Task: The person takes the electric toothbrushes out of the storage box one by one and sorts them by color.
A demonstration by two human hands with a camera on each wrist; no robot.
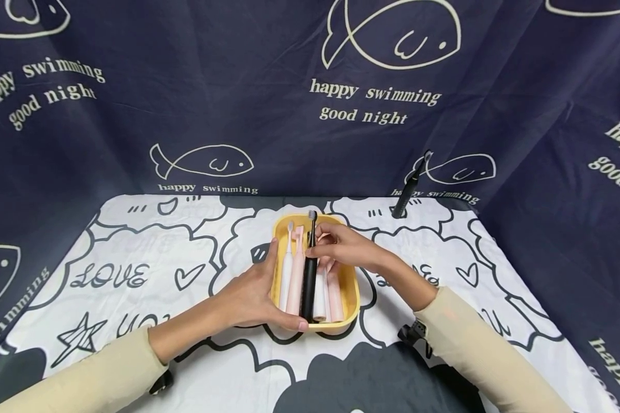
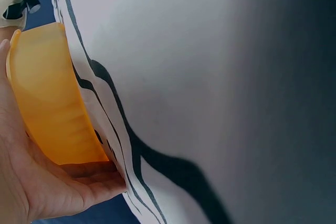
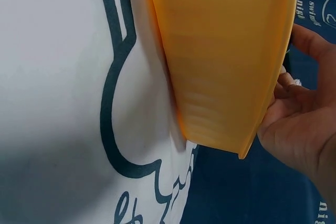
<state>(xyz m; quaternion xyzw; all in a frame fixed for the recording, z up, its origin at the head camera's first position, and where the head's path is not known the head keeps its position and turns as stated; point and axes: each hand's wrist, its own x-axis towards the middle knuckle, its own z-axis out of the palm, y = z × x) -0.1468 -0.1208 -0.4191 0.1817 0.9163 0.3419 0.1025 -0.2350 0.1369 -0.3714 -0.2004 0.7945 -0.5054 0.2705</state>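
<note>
A yellow plastic bin holds several electric toothbrushes. My left hand grips the bin's left side, with the thumb along the front rim; the left wrist view shows fingers against the yellow wall. Over the bin, my right hand pinches a black electric toothbrush near its neck, bristles toward the back. Left of it lie a white toothbrush and a pink toothbrush. To its right are a white handle and a pink handle, their upper ends hidden by my right hand.
Another black electric toothbrush stands upright, leaning slightly, at the back right of the table. A black-and-white patterned cloth covers the table. Dark blue fabric with fish prints hangs behind and at both sides.
</note>
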